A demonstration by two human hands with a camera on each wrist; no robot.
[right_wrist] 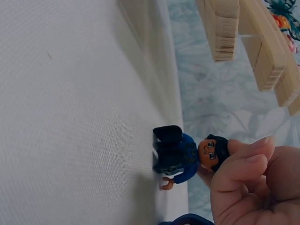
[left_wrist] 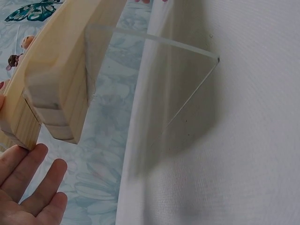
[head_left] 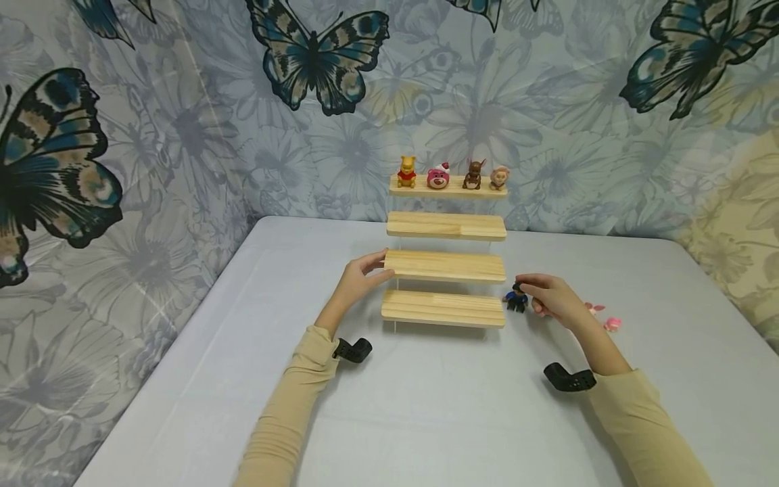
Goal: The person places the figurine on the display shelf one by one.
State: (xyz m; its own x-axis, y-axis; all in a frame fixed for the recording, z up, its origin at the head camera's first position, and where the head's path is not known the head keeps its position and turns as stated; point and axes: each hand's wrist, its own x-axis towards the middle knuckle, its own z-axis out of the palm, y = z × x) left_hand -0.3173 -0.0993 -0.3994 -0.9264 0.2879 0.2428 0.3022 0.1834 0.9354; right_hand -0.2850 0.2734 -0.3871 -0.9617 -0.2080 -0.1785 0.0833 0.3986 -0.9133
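In the head view a four-tier wooden display shelf stands on the table. My left hand holds the left end of its second board from the bottom, the thumb in front and fingers behind. Beside the shelf's right end, my right hand pinches a small toy figure by its black-haired head. Its blue top and black legs show in the right wrist view, where the toy figure is upright with its feet at the white tabletop.
Along the top board stand a yellow bear figurine, a pink bear, a brown one and a pale round-headed one. Small pink toys lie behind my right wrist. A dark blue object is partly cut off below the figure.
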